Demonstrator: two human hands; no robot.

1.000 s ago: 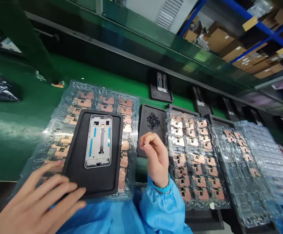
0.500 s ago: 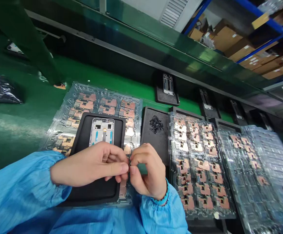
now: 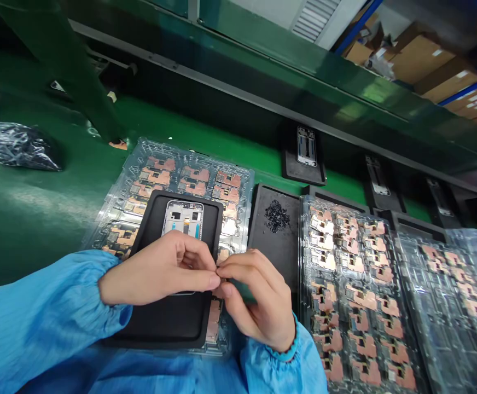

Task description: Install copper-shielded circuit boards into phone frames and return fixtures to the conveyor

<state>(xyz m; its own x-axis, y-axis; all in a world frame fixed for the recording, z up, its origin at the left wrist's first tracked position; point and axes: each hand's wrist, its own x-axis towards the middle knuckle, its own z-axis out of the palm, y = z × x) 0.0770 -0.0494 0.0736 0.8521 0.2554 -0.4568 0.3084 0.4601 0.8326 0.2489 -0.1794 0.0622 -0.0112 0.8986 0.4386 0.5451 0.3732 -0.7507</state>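
Observation:
My left hand [image 3: 164,269] is above a black tray [image 3: 156,323], its thumb and fingers pinched at the tips. My right hand [image 3: 259,290] meets it there, fingertips touching, also closed. What lies between the fingertips is too small to make out. Partly covered by my left hand, a silver phone frame [image 3: 184,214] with blue strips rests in the black tray. Under that tray is a clear plastic tray [image 3: 119,189] of copper-coloured circuit boards [image 3: 197,174].
Small black pieces [image 3: 277,216] lie in a dark tray [image 3: 263,249] right of my hands. Further right are clear trays of boards [image 3: 364,342]. Phone frames [image 3: 306,146] in black holders line the back. A bag [image 3: 19,146] lies left, near a green post [image 3: 78,82].
The view has shifted, so the bench contents appear further right. My right hand's fingers have straightened somewhat and lie over the left fingertips. Both hands remain together above the black tray.

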